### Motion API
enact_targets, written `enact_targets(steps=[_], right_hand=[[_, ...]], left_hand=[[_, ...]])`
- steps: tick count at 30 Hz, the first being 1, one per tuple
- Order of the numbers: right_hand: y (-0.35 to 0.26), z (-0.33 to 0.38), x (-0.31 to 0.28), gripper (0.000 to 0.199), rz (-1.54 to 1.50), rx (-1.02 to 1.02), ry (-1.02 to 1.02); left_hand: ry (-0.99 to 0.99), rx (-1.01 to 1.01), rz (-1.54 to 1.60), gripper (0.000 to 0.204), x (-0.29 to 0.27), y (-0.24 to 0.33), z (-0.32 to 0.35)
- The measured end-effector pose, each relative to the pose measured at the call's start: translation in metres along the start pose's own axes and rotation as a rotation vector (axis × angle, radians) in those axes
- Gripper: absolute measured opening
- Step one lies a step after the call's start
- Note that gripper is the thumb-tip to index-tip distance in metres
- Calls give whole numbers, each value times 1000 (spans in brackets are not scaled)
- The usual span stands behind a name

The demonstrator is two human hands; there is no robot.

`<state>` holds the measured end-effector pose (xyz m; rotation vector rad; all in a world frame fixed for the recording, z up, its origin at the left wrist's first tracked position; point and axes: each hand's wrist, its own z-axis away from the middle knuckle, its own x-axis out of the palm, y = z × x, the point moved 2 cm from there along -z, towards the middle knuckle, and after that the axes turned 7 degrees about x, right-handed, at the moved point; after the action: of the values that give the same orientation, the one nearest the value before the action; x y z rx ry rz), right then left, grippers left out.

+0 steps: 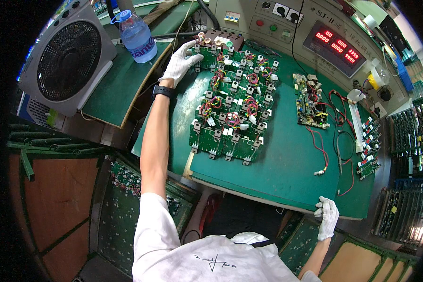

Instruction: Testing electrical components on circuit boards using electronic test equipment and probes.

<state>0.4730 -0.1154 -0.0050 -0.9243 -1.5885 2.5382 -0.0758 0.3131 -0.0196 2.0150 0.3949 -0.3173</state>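
My left hand [178,65], in a white glove, reaches to the far left corner of a group of green circuit boards [230,101]. Its thumb and fingers are spread at that corner, touching the boards' edge; whether they grip it I cannot tell for sure. The boards lie side by side on the green bench and carry metal-tabbed parts, coiled coloured wires and white plugs. At the bench's front edge on the right, my gloved right hand [328,219] rests with loosely bent fingers and nothing visible in it.
Behind the boards stand a brown vented box [225,38] and a grey test console [286,35] with a red display [336,47]. To the right lie a populated circuit board [310,101], red leads [320,145] and small boards [369,167]. A fan [68,61] and water bottle [137,40] stand left.
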Motion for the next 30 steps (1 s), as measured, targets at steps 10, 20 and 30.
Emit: enact_targets(steps=[10, 20, 30], right_hand=[[3, -4, 1, 37, -58, 10, 6], [2, -7, -1, 39, -64, -14, 35], [9, 1, 5, 37, -122, -8, 19]], left_hand=[[-68, -11, -178, 66, 1, -6, -7], [-54, 7, -153, 61, 4, -8, 3], [21, 4, -132, 52, 1, -14, 15]])
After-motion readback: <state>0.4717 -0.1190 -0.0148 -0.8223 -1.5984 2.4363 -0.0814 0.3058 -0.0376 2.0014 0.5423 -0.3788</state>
